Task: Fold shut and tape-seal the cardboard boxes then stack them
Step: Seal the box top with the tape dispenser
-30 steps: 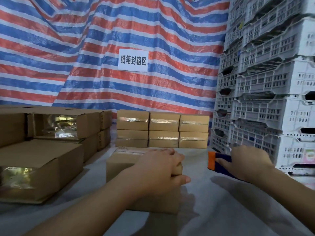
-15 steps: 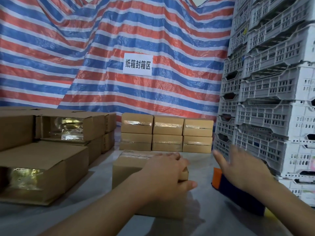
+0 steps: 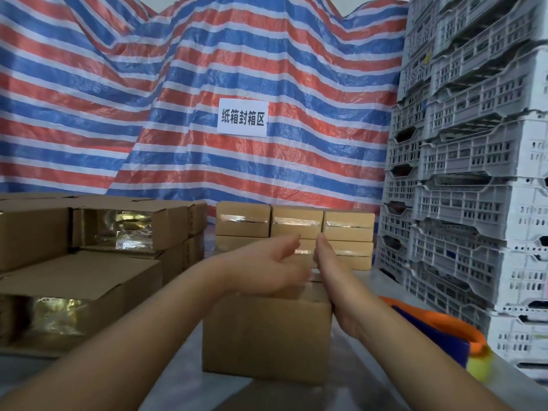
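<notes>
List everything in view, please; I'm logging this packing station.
box: one, brown, centre, under the hands
sealed boxes: six visible, brown, stacked at the back
open boxes: several, brown, piled left
tape dispenser: one, orange and blue, right of the box
crates: many, white, stacked right
tarp: one, red, white and blue, behind
sign: one, white, on the tarp
left hand: open, on the box
right hand: open, at the box's right edge

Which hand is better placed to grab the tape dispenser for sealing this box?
Probably the right hand: the tape dispenser lies on its side of the cardboard box, while the left hand rests on the box top.
</notes>
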{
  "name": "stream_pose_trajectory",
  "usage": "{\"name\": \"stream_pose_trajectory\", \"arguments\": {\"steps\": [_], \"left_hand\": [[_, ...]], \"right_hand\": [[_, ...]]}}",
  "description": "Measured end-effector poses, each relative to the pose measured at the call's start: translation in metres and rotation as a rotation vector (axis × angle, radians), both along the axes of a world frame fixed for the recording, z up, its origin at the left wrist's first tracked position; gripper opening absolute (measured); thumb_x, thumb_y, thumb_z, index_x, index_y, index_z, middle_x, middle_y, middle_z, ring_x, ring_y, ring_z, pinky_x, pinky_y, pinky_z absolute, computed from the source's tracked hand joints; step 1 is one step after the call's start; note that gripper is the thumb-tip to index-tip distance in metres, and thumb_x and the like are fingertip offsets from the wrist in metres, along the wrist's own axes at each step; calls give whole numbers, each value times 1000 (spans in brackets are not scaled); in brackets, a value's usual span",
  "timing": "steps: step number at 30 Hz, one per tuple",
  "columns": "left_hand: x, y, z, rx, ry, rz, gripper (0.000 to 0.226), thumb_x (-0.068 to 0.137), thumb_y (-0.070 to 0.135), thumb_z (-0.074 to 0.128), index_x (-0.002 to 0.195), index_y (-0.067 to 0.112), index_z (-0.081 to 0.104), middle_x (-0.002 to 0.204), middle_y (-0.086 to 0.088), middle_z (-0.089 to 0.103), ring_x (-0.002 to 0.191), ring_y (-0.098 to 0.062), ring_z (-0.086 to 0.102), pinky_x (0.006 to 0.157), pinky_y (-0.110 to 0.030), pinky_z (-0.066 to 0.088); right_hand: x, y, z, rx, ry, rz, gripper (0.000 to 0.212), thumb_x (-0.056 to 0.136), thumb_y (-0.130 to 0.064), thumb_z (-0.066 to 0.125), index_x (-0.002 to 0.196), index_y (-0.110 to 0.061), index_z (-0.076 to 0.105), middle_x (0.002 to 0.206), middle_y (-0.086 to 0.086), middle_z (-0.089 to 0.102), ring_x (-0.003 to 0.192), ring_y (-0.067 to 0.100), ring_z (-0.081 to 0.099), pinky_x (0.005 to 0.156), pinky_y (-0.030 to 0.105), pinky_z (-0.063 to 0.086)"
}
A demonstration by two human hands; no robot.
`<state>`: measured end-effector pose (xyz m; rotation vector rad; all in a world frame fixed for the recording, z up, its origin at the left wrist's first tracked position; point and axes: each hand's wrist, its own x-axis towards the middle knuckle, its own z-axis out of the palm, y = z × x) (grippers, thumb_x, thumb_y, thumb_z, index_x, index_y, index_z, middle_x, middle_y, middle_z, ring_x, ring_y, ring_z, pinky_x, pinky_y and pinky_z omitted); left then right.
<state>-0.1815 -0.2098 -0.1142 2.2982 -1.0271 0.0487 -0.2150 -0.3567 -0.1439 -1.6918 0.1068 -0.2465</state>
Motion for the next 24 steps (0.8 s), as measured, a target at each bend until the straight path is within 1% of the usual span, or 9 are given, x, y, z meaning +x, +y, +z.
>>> {"name": "stream_pose_trajectory", "arguments": {"steps": [3, 6, 9, 12, 15, 18, 21, 23, 24], "left_hand": [[10, 32, -1, -208, 10, 142, 55, 99, 53, 42, 151, 36, 31, 152, 13, 39, 138, -9, 36, 108, -30, 30], [11, 51, -29, -307, 86, 242, 57, 96, 62, 30, 149, 39, 33, 152, 11, 41, 134, -9, 39, 103, -30, 30], [18, 55, -54, -502, 174, 297, 56, 98, 59, 30, 148, 36, 38, 149, 8, 45, 131, -9, 42, 99, -28, 30], [25, 54, -64, -721, 304, 341, 52, 99, 58, 37, 145, 35, 44, 145, 5, 49, 126, -13, 47, 105, -34, 35], [29, 52, -73, -823, 411, 383, 53, 97, 60, 41, 144, 37, 46, 145, 3, 49, 129, -18, 46, 114, -45, 32], [23, 51, -83, -877, 560, 429, 63, 93, 65, 43, 147, 34, 41, 147, -4, 47, 131, -24, 45, 116, -48, 30], [17, 48, -94, -914, 708, 452, 80, 85, 75, 39, 150, 28, 36, 148, -11, 46, 134, -29, 43, 116, -47, 28], [15, 46, -96, -930, 737, 467, 81, 85, 76, 34, 150, 27, 37, 147, -13, 47, 134, -30, 43, 116, -48, 28], [14, 45, -96, -935, 734, 472, 83, 84, 77, 32, 150, 27, 37, 147, -13, 47, 134, -31, 43, 116, -49, 27]], "right_hand": [[2, -2, 1, -19, 45, -34, 76, 96, -72, 24, 157, -27, 25, 162, 1, 31, 144, 24, 36, 120, 46, 28], [2, -2, 0, -1, 48, -53, 75, 97, -71, 25, 158, -28, 25, 162, 2, 30, 145, 26, 34, 121, 48, 26], [1, 0, -3, 40, 38, -62, 76, 96, -71, 26, 158, -28, 23, 163, 0, 27, 147, 24, 31, 122, 47, 24], [-1, -1, -5, 81, 20, -56, 76, 97, -70, 29, 159, -26, 23, 162, 0, 30, 145, 22, 34, 118, 38, 26], [-4, -3, -11, 147, 8, -43, 75, 97, -68, 32, 158, -23, 25, 156, 3, 39, 128, 19, 49, 105, 34, 33], [-4, -4, -26, 200, 45, -73, 77, 95, -71, 34, 151, -19, 40, 130, 12, 63, 103, 23, 64, 94, 36, 46], [-9, -4, -39, 259, 91, -96, 66, 93, -73, 36, 124, -20, 60, 88, 13, 78, 76, 27, 76, 63, 34, 55], [-11, -2, -47, 343, 118, -112, 57, 92, -73, 39, 107, -23, 63, 75, 14, 76, 62, 26, 74, 44, 30, 54], [-12, 0, -51, 376, 117, -124, 55, 91, -73, 41, 102, -23, 63, 74, 14, 76, 59, 27, 74, 40, 30, 53]]}}
